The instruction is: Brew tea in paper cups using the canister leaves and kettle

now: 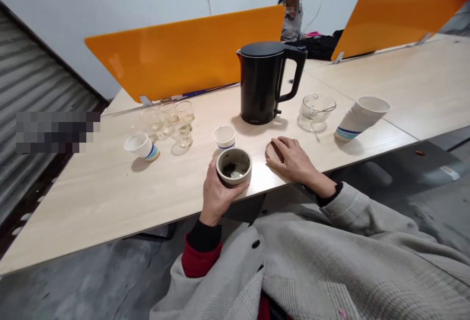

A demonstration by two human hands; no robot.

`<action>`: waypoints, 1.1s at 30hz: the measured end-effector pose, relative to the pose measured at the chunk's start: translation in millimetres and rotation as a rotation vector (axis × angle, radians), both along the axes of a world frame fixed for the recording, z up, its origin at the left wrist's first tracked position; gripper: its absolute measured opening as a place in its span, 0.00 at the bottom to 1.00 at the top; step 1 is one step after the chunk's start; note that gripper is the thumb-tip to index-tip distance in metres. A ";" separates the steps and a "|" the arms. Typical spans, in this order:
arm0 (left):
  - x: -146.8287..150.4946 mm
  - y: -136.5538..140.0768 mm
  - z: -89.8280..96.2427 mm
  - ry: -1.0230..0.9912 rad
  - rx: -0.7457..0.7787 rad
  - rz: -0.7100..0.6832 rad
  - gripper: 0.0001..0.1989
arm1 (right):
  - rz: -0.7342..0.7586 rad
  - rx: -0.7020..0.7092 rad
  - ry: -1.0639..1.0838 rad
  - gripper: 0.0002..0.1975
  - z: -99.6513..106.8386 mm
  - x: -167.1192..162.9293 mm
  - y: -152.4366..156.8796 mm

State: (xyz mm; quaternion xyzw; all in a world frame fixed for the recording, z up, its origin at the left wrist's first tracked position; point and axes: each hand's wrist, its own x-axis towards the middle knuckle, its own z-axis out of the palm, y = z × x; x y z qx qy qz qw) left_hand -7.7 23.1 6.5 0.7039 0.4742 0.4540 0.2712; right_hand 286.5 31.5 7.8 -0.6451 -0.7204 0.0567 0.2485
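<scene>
Pale wood tabletop (165, 187), near edge: left hand (217, 190) clasped round upright grey cup (234, 180), dark bits (231, 170) inside; right hand (292, 159) grips brownish disc (273, 151), thumb and fingers at its rim; disc lies just right of cup

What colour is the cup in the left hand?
The cup is pale greyish beige, as the head view shows.

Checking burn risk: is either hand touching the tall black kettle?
No: the left hand grips the round grey cup, the right hand touches a round brownish object, and the kettle stands apart.
</scene>
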 end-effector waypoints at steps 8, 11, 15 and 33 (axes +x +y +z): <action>-0.6 -1.2 1.7 0.022 0.013 0.004 0.48 | -0.479 0.404 0.606 0.42 10.6 75.4 14.9; -0.4 -1.2 0.4 0.015 0.010 0.011 0.48 | -0.459 0.486 0.690 0.35 13.7 99.8 36.5; 0.1 -1.5 0.6 -0.002 0.003 0.004 0.48 | -0.514 0.437 0.608 0.19 24.0 106.1 61.9; -1.3 -3.4 1.7 -0.008 -0.022 -0.016 0.50 | -0.132 0.839 0.621 0.06 99.5 19.4 -29.9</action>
